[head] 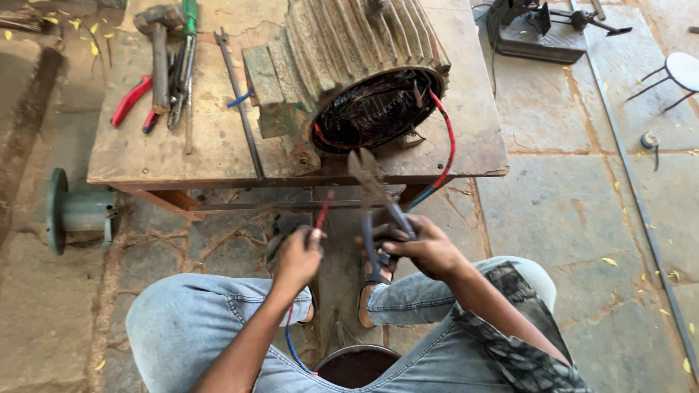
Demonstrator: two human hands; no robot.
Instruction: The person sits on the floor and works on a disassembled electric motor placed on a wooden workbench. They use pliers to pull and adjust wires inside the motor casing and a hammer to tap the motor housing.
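My left hand (297,256) pinches a thin red wire (322,212) and holds it upright in front of my knees. My right hand (422,246) grips the blue-grey handles of a pair of pliers (370,182), whose worn jaws point up toward the wire's top end. Just beyond, a finned green motor stator (349,54) lies on a low wooden table (211,138), its open end with dark copper windings facing me. A red lead (448,138) loops out of the stator and hangs over the table's edge. A blue wire (290,342) drops between my legs.
On the table's left lie a hammer (160,44), red-handled pliers (131,102), a green-handled tool (188,29) and a long metal rod (240,102). A green flanged part (73,211) sits on the stone floor at left. A dark machine (539,33) and a small stool (681,73) stand at the far right.
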